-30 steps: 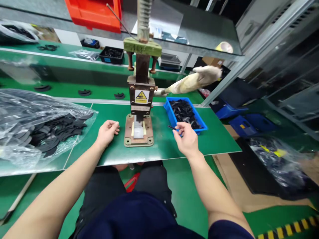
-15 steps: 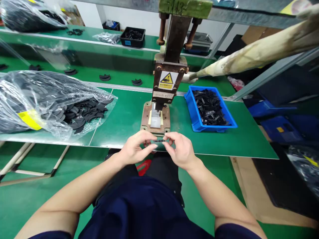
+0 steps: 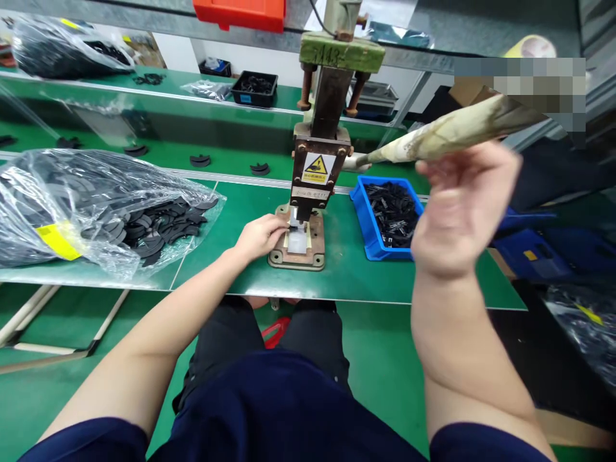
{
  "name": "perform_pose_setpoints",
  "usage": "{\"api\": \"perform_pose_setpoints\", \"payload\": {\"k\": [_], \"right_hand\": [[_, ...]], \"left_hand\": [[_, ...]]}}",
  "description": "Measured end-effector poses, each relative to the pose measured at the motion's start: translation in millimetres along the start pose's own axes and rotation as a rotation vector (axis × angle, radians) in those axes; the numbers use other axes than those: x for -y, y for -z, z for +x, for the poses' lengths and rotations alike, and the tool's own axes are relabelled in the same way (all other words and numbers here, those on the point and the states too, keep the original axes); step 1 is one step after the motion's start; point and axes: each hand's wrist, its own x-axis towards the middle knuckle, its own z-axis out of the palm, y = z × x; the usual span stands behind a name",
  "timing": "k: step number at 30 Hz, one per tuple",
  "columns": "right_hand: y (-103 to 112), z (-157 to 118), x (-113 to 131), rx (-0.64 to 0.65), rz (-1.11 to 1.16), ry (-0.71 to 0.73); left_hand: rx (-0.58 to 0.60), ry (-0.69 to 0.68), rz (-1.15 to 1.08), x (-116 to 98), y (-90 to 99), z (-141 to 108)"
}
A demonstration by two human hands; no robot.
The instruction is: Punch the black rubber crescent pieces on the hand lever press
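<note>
My left hand (image 3: 262,237) reaches to the left side of the press base (image 3: 315,240), its fingertips pinching a small dark part (image 3: 292,228) beside the pale fixture block, under the press head (image 3: 320,168). Raised at the right, my right hand (image 3: 457,212) is blurred by motion, just beneath the wrapped lever (image 3: 433,138) of the press. Whether its fingers touch the lever is unclear. Behind my right hand stands a blue bin (image 3: 368,221) of small black parts, partly covered by it.
An open plastic bag (image 3: 96,199) of black curved pieces lies on the green bench (image 3: 240,276) at the left. Black pieces (image 3: 199,160) sit spaced along the strip behind. A black tray (image 3: 255,88) stands farther back, and a red bin (image 3: 240,11) hangs above.
My hands have separated from the front of the press. The left moved forward onto the base with the small part; the right rose rightward to the lever. The view has shifted slightly.
</note>
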Motion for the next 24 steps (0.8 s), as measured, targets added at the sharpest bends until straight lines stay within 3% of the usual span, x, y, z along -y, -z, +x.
{"api": "perform_pose_setpoints", "payload": {"k": [3, 7, 9, 12, 17, 21, 24], "right_hand": [[-12.4, 41.7, 32.1, 0.085, 0.158, -0.044], [-28.5, 46.8, 47.5, 0.093, 0.169, -0.053], [-29.2, 32.0, 41.4, 0.077, 0.162, 0.034], [-21.9, -3.4, 27.8, 0.202, 0.069, 0.153], [-10.8, -66.6, 6.1, 0.297, -0.178, 0.175], [-16.7, -93.9, -14.9, 0.179, -0.209, 0.215], [-23.4, -100.0, -23.5, 0.072, -0.193, 0.236]], "left_hand": [[0.101, -0.042, 0.124, 1.7, -2.4, 13.4], [0.192, -0.107, 0.177, -2.4, -2.7, 21.6], [0.201, -0.14, 0.15, -1.2, -3.0, 23.7], [0.197, -0.153, 0.107, 3.1, -3.5, 24.9], [0.185, -0.148, 0.08, 0.5, -2.1, 25.7], [0.193, -0.162, 0.065, -4.2, 2.7, 27.4], [0.168, -0.088, 0.142, 8.6, 18.7, 23.4]]}}
